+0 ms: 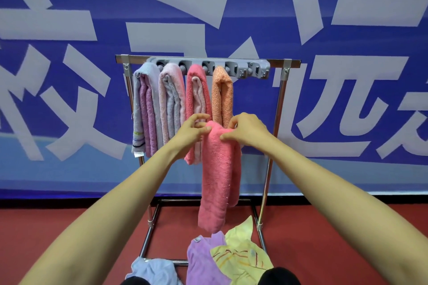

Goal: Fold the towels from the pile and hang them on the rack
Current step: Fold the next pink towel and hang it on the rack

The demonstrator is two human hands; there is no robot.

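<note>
At the top fold of a coral-pink towel [217, 169], both hands pinch the cloth. The left hand [194, 129] nips the left side of the fold between thumb and curled fingers, and the right hand [245, 132] nips the right side the same way. The towel hangs doubled over from this grip, its two lengths dropping straight down in front of the rack [281, 99], with the lower end just above the pile.

Behind the hands, four folded towels hang side by side from a grey hook strip [208, 67] on the rack's top bar: a lavender towel [146, 109], a pale pink towel [171, 104], a deep pink towel [196, 104] and an orange towel [222, 97]. On the red floor [69, 227] at the rack's base lie a light blue towel [152, 271], a purple towel [203, 259] and a yellow towel [240, 254], crumpled together. A blue banner [231, 18] with large pale characters fills the background.
</note>
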